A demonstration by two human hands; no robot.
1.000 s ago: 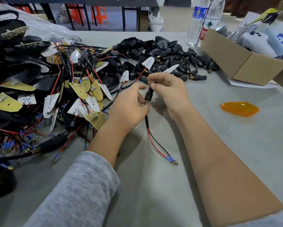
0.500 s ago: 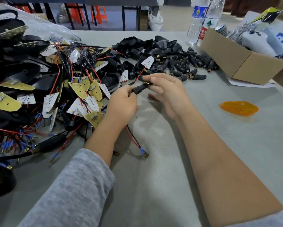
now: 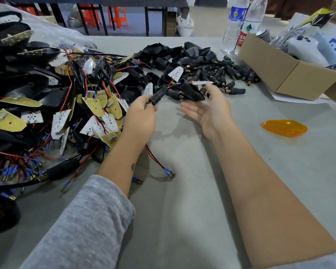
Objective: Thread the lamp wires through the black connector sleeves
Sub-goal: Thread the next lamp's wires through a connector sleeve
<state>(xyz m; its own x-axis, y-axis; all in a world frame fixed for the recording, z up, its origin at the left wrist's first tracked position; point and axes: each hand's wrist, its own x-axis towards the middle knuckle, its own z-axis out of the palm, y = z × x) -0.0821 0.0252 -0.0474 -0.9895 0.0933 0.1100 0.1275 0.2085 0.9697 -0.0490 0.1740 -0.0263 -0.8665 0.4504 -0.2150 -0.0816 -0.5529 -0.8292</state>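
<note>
Big tangled heap of red-and-black lamp wires with LED boards (image 3: 70, 105) on the left, plenty left to do; left hand (image 3: 140, 117) grips a ribbed black connector sleeve (image 3: 157, 95), looks threaded, wire tails hanging below; right hand (image 3: 208, 111) empty, palm up; loose black sleeves pile (image 3: 221, 72) beyond.

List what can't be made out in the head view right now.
- Left hand grip on connector sleeve: fingers curl away from the camera.
- LED board by right hand: motion-blurred.
- Wires inside the sleeve: hidden.
- Water bottles: tops cut off by the upper edge.
</note>
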